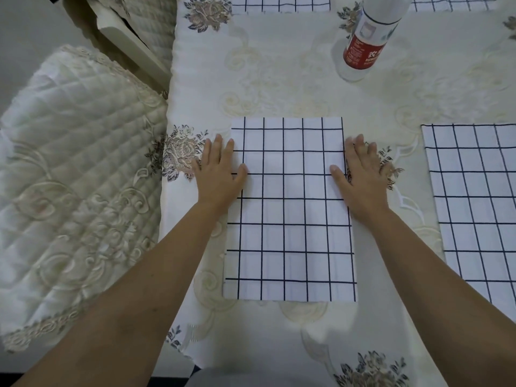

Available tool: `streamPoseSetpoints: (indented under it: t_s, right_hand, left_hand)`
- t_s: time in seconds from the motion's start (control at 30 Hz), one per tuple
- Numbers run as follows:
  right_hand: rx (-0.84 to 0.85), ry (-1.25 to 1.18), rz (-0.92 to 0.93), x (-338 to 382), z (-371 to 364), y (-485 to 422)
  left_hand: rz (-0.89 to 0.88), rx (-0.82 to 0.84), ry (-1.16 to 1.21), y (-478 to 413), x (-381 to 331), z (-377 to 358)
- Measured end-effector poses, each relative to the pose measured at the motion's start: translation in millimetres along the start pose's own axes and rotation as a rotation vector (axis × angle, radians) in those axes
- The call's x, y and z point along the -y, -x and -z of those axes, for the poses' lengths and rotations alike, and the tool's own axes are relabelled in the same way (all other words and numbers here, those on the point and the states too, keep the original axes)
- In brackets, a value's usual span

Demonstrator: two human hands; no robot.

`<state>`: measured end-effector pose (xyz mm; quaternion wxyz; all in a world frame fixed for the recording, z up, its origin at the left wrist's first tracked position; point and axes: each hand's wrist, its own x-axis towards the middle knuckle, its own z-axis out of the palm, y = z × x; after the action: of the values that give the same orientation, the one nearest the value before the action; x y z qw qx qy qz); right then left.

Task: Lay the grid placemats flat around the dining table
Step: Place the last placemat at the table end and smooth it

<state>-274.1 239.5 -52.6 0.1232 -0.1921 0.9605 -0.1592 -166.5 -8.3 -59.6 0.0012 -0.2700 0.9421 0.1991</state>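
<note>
A white placemat with a dark grid (290, 213) lies flat on the cream floral tablecloth (279, 85) in front of me. My left hand (220, 171) rests palm down across its left edge, fingers apart. My right hand (360, 170) rests palm down across its right edge, fingers apart. Neither hand grips anything. A second grid placemat (474, 202) lies flat to the right. Two more grid placemats (279, 3) (452, 2) show at the far edge of the table.
A plastic bottle with a red label (365, 37) stands on the table behind the middle mat. A chair with a quilted cream cover (75, 177) stands at the table's left side, another chair (131, 32) beyond it.
</note>
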Motion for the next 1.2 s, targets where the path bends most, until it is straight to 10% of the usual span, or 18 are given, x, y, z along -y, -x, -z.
streamPoseSetpoints:
  t_s: [0.33,0.9,1.07,1.2]
  right_hand:
    - [0.068,0.138,0.243,84.0,-28.5,-36.4]
    - [-0.135,-0.177,-0.173,17.5,4.5,-13.5]
    - [0.004,0.046,0.141,71.6,-21.2,27.9]
    - [0.055,0.169,0.151,52.4,-38.2,57.1]
  left_hand:
    - [-0.299,0.115,-0.131,-19.9,-59.7,-31.1]
    - [0.047,-0.051,-0.067,-1.1,9.1,4.7]
    - [-0.315,0.114,-0.100,45.0,-43.7,-14.3]
    - [-0.263,0.125,-0.160,62.7,-28.8,-21.8]
